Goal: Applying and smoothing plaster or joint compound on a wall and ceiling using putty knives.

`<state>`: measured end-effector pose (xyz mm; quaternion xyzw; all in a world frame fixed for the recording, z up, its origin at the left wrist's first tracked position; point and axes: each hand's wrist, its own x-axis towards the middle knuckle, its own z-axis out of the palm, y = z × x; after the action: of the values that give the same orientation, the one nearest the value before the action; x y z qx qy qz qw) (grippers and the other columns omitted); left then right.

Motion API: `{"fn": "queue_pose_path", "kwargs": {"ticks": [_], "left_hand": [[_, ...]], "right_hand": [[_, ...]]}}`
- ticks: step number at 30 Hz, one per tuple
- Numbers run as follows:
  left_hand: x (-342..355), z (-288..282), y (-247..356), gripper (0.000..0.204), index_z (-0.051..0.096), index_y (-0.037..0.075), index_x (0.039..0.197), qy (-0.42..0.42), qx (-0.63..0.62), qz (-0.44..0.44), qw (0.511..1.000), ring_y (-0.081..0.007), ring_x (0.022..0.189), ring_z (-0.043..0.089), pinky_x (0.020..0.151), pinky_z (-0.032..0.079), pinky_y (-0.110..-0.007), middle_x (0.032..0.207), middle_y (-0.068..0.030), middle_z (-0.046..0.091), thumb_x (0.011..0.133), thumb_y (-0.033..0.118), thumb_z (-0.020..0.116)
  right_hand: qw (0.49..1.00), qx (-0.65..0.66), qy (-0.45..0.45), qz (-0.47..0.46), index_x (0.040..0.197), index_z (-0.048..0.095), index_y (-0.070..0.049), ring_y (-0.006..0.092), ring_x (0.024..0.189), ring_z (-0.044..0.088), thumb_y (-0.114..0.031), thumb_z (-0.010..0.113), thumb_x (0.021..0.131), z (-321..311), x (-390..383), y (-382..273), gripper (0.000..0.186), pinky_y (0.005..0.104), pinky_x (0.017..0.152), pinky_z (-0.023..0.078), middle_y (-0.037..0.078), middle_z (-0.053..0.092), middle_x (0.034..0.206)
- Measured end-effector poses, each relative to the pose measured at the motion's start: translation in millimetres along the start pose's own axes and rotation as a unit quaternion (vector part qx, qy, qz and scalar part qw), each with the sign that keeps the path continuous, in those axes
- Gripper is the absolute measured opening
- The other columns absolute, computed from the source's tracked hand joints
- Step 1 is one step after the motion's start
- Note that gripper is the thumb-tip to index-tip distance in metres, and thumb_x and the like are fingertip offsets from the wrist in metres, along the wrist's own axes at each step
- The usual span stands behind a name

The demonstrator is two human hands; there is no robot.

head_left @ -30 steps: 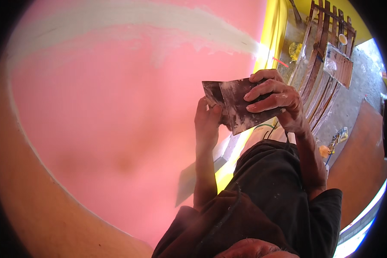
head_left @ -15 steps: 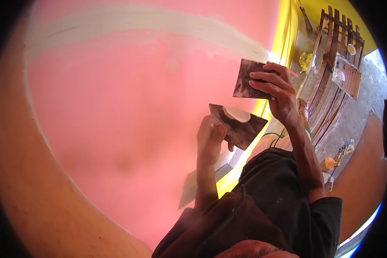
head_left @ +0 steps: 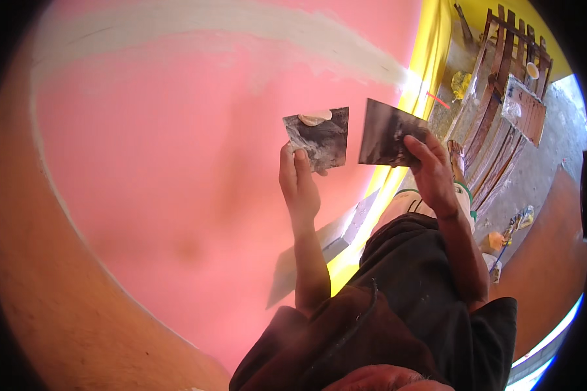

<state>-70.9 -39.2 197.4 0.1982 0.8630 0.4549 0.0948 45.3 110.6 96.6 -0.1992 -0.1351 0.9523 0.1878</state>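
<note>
A pink wall (head_left: 156, 169) fills the left, crossed near its top by a pale grey filler band (head_left: 176, 29); a yellow strip (head_left: 430, 55) borders its right edge. Beyond, a slatted wooden bench (head_left: 501, 49) stands on the grey floor (head_left: 561, 124), with a cardboard sheet (head_left: 527, 117) at its right edge. The left hand (head_left: 300, 182) clamps the lower left corner of a square scraper blade (head_left: 329, 140), pale putty (head_left: 316, 118) at its upper edge. The right hand (head_left: 432, 169) pinches a second blade (head_left: 383, 133) by its lower right corner, partly hiding the yellow strip.
</note>
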Motion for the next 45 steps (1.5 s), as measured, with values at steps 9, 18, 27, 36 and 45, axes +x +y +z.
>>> {"fn": "queue_pose_path", "kwargs": {"ticks": [9, 18, 27, 36, 45], "left_hand": [[-14.3, 16.6, 3.8, 0.027, 0.05, 0.0, 0.114, -0.045, 0.058, 0.011, 0.997, -0.015, 0.064, 0.056, 0.06, 0.046, -0.031, 0.074, -0.0082, 0.058, 0.101, 0.02, 0.037], [-43.5, -52.3, -12.9, 0.025, 0.051, 0.009, 0.119, -0.061, 0.303, -0.058, 0.949, -0.0239, 0.063, 0.061, 0.06, 0.048, -0.037, 0.078, -0.0152, 0.063, 0.098, 0.019, 0.042], [-22.2, -223.8, -36.7, 0.02, 0.058, 0.001, 0.102, 0.042, 0.076, -0.095, 0.992, -0.0137, 0.069, 0.055, 0.065, 0.046, -0.029, 0.08, -0.0028, 0.058, 0.097, 0.019, 0.051], [-16.6, -267.0, -51.1, 0.011, 0.056, -0.005, 0.09, -0.179, -0.106, -0.175, 0.962, -0.0244, 0.073, 0.063, 0.067, 0.05, -0.034, 0.08, -0.0139, 0.063, 0.09, 0.006, 0.054], [-11.7, -262.6, -53.4, 0.042, 0.053, -0.007, 0.105, -0.236, -0.025, -0.121, 0.964, -0.0213, 0.065, 0.062, 0.058, 0.051, -0.032, 0.083, -0.014, 0.063, 0.087, 0.029, 0.065]], "right_hand": [[0.998, -0.036, -0.035, 0.034, 0.118, 0.05, 0.002, 0.0145, 0.081, 0.061, -0.014, 0.046, 0.096, 8.9, 9.8, 24.4, 0.027, 0.0285, 0.073, 0.049, 0.008, 0.063, 0.096], [0.997, -0.037, -0.055, 0.032, 0.115, 0.052, 0.001, 0.0156, 0.077, 0.061, -0.012, 0.047, 0.094, 54.0, 36.3, 15.6, 0.026, 0.0293, 0.068, 0.05, 0.008, 0.063, 0.095], [0.941, -0.206, -0.23, -0.14, 0.115, 0.054, 0.003, 0.0138, 0.099, 0.06, -0.006, 0.051, 0.093, 147.2, 124.3, -23.1, 0.024, 0.029, 0.085, 0.051, 0.008, 0.06, 0.107], [0.988, -0.02, -0.141, -0.065, 0.118, 0.052, 0.005, 0.0193, 0.101, 0.062, -0.01, 0.05, 0.093, 121.6, 139.1, -14.5, 0.029, 0.0317, 0.09, 0.051, 0.012, 0.064, 0.108], [0.995, 0.0, -0.073, -0.07, 0.121, 0.051, 0.003, 0.0217, 0.106, 0.06, -0.006, 0.046, 0.093, 85.9, 125.3, -2.9, 0.03, 0.0346, 0.092, 0.05, 0.013, 0.06, 0.114]]}}
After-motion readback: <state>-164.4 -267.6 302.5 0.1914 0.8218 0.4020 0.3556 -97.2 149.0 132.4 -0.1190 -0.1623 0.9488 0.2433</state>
